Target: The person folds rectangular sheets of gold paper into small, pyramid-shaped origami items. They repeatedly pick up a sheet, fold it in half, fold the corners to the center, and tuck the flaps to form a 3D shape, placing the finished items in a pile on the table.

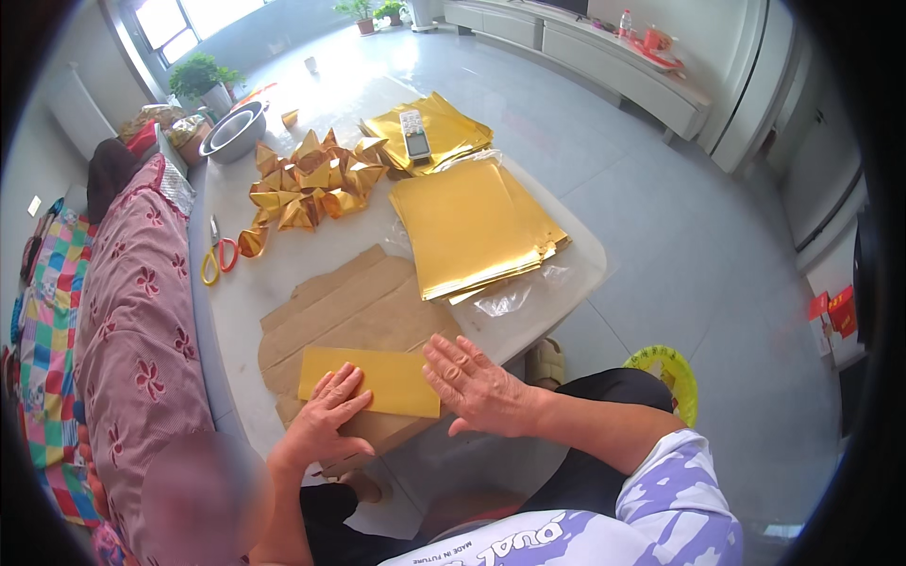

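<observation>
A folded strip of gold paper (pixel 396 382) lies on a flattened piece of brown cardboard (pixel 354 297) at the table's near edge. My left hand (pixel 329 410) rests on the strip's left part, fingers spread and palm down. At its right end is my right hand (pixel 474 389), flat with the thumb apart; whether its fingertips touch the paper I cannot tell. Beyond the cardboard sits a stack of square gold foil sheets (pixel 474 226). Several folded gold paper pieces (pixel 311 184) are heaped to the left of that stack.
Scissors (pixel 218 255) with yellow and red handles lie at the table's left edge. A remote control (pixel 415 134) rests on a second gold stack (pixel 453 127). Metal basins (pixel 237 131) stand far left. A covered sofa (pixel 141 304) runs alongside; a yellow-green bin (pixel 683 389) is right of my knee.
</observation>
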Tool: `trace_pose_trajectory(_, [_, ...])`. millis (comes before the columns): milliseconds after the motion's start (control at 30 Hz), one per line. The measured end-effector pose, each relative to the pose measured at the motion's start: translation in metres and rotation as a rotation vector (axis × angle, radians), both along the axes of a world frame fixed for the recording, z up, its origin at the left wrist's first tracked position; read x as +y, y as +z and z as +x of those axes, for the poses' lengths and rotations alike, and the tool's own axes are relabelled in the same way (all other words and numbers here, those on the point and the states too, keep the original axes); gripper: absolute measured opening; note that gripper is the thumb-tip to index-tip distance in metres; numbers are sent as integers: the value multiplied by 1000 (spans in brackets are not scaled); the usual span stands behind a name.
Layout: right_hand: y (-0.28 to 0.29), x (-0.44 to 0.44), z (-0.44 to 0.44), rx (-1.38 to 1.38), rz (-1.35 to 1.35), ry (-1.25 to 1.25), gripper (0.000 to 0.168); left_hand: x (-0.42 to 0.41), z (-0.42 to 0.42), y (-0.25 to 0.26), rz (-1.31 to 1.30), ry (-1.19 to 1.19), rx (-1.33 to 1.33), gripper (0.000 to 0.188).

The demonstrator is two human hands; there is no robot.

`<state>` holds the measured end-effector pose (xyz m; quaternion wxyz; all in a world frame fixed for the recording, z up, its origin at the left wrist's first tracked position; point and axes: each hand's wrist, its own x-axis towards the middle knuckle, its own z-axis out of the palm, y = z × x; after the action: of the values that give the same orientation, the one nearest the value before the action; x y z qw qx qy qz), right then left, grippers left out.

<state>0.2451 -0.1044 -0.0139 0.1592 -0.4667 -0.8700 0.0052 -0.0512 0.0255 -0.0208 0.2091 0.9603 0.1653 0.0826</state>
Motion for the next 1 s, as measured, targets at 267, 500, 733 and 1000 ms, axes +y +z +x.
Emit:
trace_pose_trajectory(267, [-29,4,-25,84,197,119,45,18,1,1,-154,-53,-91,54])
trace_pose_trajectory(500, [-24,12,-43,110,211,88,40,-5,15,14,55,61,-189,50])
trace_pose_trajectory(733, [-25,20,-66,178,214,47,39,-35,27,9,206,183,-299,25])
trace_pose_trajectory(1000, [-26,21,-63,268,119,21,33,-36,23,4,234,193,-323,12])
